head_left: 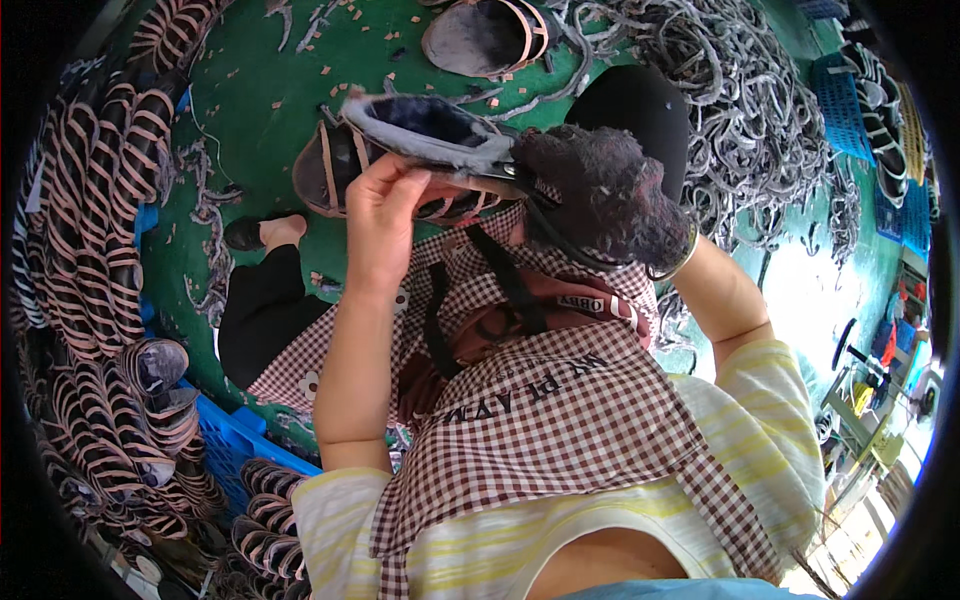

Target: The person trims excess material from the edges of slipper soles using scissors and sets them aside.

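Observation:
My bare left hand [385,205] pinches the near edge of a dark shoe upper [425,125] lined with grey fleece, thumb and fingers closed on it. My right hand [600,185], in a dark, lint-covered glove, is closed around black-handled scissors [562,240]. Their blades meet the fleece rim at the right end of the shoe; how far apart they stand is hidden. Just below lies another dark shoe piece with tan bands [322,172], partly covered by my left hand and the held shoe.
A large heap of grey fleece strips [735,120] lies at the far right. Stacks of dark shoe pieces with tan bands [100,200] line the left, beside a blue crate [235,440]. A fleece-lined shoe [485,38] rests on the scrap-strewn green floor [260,110].

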